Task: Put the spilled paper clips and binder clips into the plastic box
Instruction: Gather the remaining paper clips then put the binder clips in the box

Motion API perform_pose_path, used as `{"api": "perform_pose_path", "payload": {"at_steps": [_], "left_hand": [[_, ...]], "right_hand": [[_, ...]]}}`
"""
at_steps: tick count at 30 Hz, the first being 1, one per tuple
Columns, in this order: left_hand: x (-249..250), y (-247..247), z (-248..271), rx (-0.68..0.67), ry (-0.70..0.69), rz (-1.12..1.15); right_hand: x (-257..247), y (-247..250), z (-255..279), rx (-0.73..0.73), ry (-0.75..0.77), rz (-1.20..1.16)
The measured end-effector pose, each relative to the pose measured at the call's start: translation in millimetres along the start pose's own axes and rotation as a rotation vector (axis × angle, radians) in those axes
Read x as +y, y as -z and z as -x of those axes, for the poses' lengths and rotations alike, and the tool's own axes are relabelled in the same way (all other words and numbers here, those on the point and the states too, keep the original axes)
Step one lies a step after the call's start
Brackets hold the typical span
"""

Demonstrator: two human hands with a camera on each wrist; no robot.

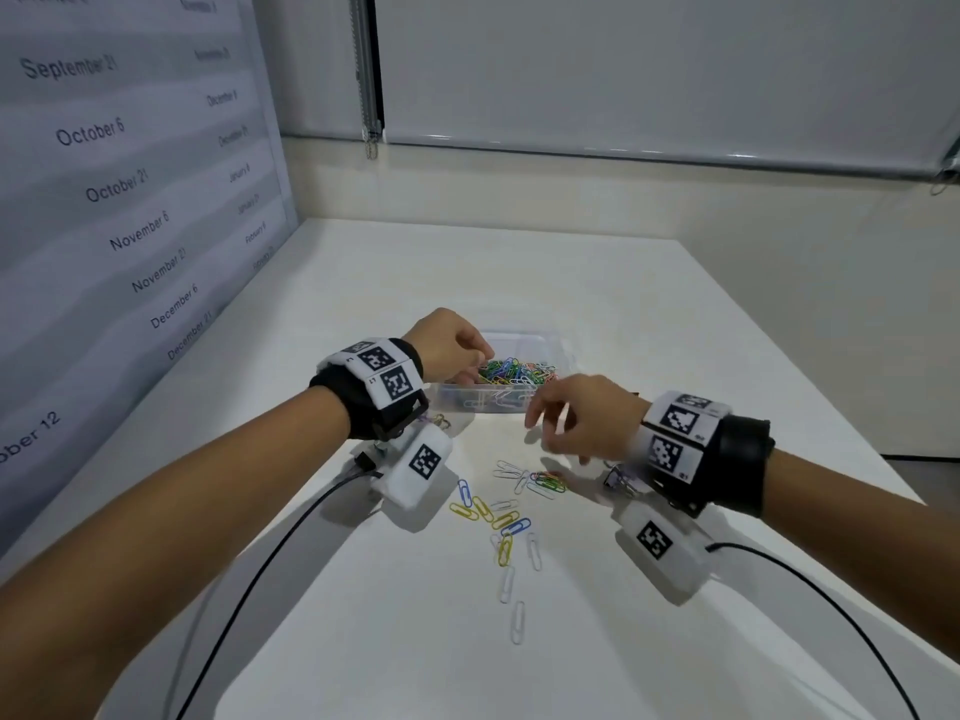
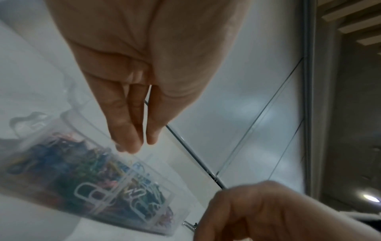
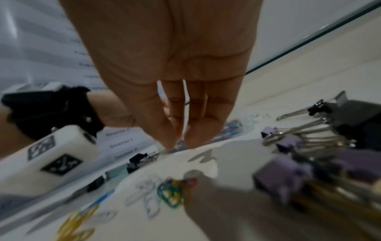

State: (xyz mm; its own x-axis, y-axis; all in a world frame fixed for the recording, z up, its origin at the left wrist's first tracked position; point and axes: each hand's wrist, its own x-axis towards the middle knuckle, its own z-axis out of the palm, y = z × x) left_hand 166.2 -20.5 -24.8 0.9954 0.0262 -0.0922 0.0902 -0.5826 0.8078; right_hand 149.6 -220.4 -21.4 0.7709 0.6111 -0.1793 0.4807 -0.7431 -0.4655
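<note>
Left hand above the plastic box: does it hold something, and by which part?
Nothing visible is held. The left hand hangs over the plastic box, fingers straight and together, with no clip between them.

Clear plastic box (image 1: 511,394) holds colourful clips; loose paper clips (image 1: 501,517) and binder clips (image 3: 305,140) lie nearby
</note>
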Motion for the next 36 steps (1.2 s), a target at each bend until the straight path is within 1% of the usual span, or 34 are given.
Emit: {"api": "perform_pose_path", "payload": {"at_steps": [2, 4, 5, 6, 8, 9, 11, 12, 14, 16, 19, 22, 24, 26, 29, 33, 36], "left_hand": [[5.0, 2.1, 6.8, 0.023, -0.049, -0.108], [9.0, 3.1, 18.0, 0.047, -0.131, -0.212], [10.4, 2.8, 25.5, 0.033, -0.164, -0.247], [11.1, 1.5, 33.5, -0.008, -0.186, -0.282], [9.0, -2.1, 49.8, -0.156, -0.195, -0.383], [7.2, -4.4, 57.2, -0.241, -0.178, -0.449], [2.9, -7.5, 70.2, -0.377, -0.099, -0.583], [1.2, -8.5, 76.5, -0.419, -0.061, -0.634], [-1.4, -9.7, 89.3, -0.457, -0.033, -0.680], [-1.7, -12.7, 102.8, -0.475, -0.036, -0.662], [1.1, -22.3, 122.2, -0.498, -0.048, -0.604], [5.1, -33.6, 136.7, -0.471, -0.053, -0.622], [4.6, -38.7, 140.1, -0.433, -0.058, -0.653], [3.0, -40.4, 138.0, -0.400, -0.077, -0.659], [1.5, -40.6, 131.0, -0.404, -0.110, -0.657], [-0.2, -43.7, 126.6, -0.401, -0.160, -0.633], [-1.9, -45.5, 125.2, -0.403, -0.193, -0.615]], "right_hand": [[-0.2, -7.6, 4.9, -0.092, -0.025, 0.074], [-2.2, -14.7, 7.3, -0.130, 0.010, 0.190], [-4.2, -18.0, 8.3, -0.141, 0.037, 0.209], [-7.1, -20.4, 9.3, -0.154, 0.065, 0.202], [-12.8, -24.6, 11.9, -0.184, 0.103, 0.167], [-15.3, -26.3, 13.7, -0.198, 0.120, 0.156], [-17.6, -28.9, 18.0, -0.224, 0.160, 0.141], [-18.1, -30.3, 21.2, -0.241, 0.179, 0.131], [-18.2, -31.2, 28.2, -0.276, 0.192, 0.105], [-17.2, -32.5, 36.4, -0.291, 0.164, 0.088], [-18.6, -38.0, 47.0, -0.283, 0.148, 0.131], [-22.1, -47.4, 52.7, -0.265, 0.197, 0.223], [-25.1, -49.0, 53.1, -0.268, 0.203, 0.269], [-27.9, -48.5, 50.9, -0.274, 0.189, 0.224], [-28.7, -47.1, 45.5, -0.268, 0.183, 0.127], [-27.9, -44.8, 42.9, -0.265, 0.229, 0.121], [-26.3, -42.1, 43.3, -0.238, 0.230, 0.091]]}}
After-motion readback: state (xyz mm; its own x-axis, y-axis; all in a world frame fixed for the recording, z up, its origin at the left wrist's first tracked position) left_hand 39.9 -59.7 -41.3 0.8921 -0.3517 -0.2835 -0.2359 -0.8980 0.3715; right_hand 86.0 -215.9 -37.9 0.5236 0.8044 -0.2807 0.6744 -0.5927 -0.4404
